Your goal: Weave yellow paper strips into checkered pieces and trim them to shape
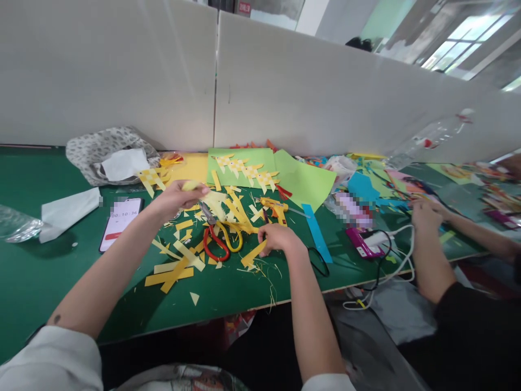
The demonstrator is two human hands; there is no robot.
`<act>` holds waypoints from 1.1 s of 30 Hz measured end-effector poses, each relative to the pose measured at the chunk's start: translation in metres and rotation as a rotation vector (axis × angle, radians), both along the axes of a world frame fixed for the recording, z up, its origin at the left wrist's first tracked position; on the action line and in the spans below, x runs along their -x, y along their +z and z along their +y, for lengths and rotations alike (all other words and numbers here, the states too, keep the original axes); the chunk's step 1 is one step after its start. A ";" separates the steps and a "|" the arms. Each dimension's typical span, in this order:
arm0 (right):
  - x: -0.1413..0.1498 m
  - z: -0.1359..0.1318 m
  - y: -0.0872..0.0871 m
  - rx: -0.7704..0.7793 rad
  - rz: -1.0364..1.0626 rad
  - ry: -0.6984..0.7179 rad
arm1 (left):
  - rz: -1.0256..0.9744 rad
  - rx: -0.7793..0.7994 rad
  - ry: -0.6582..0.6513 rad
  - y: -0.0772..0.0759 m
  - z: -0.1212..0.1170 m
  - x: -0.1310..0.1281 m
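Note:
My left hand [183, 196] is closed on a pale yellow paper strip [214, 205] above the heap of cuttings. My right hand [279, 239] has its fingers curled around the end of a deeper yellow paper strip [254, 254] low over the table. Between the hands lie scissors [217, 250] with one red and one yellow handle, blades partly covered by paper. Yellow strips and scraps [177, 274] are spread around them. Just beyond my right hand rests a yellow glue gun [279, 209]. Woven yellow-and-white paper fish [246, 169] lie on a green sheet [264, 156] at the back.
A phone [122, 222] with a running timer lies left, near a patterned cloth bag [109, 155]. A blue strip [316, 233] is right of the glue gun. Farther right are a purple device [363, 243] with cables and a co-worker's hands [425, 212]. A white partition [285, 87] stands behind.

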State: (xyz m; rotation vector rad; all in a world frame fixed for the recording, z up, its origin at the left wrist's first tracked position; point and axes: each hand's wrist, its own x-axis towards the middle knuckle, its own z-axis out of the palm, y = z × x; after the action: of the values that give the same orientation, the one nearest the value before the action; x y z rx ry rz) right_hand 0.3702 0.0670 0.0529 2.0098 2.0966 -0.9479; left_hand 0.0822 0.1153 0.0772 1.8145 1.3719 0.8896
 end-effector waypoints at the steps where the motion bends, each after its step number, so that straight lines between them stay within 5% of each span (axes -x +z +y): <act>1: 0.001 0.001 0.000 0.000 -0.016 0.011 | -0.007 0.015 -0.006 0.000 -0.002 0.000; 6: -0.009 0.003 0.009 -0.043 0.095 0.082 | 0.018 0.001 0.011 0.005 -0.005 0.006; 11: -0.013 0.005 0.014 -0.468 0.362 -0.072 | 0.098 -0.061 0.036 0.008 -0.013 0.011; 13: -0.009 0.004 0.014 -0.413 0.427 -0.129 | 0.073 0.000 -0.041 0.008 -0.017 0.011; 16: -0.005 0.002 0.014 -0.295 0.530 -0.132 | 0.231 -0.078 0.036 0.008 -0.020 0.013; 21: -0.004 0.004 0.015 -0.334 0.476 -0.188 | 0.205 -0.059 -0.001 0.001 -0.017 0.021; 25: 0.004 0.005 0.017 -0.357 0.380 -0.190 | 0.446 -0.055 0.049 -0.017 -0.011 0.025; 28: 0.014 0.005 0.017 -0.268 0.400 -0.072 | 0.313 0.047 0.037 -0.025 -0.010 0.021; 33: 0.020 0.009 0.014 -0.384 0.401 -0.169 | 0.131 0.141 0.033 -0.021 -0.018 0.007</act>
State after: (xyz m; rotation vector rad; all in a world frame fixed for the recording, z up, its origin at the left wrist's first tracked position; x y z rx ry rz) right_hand 0.3502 0.0763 0.0668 2.3759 2.5101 -1.1279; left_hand 0.0749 0.0977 0.0564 1.7722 1.5110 0.6828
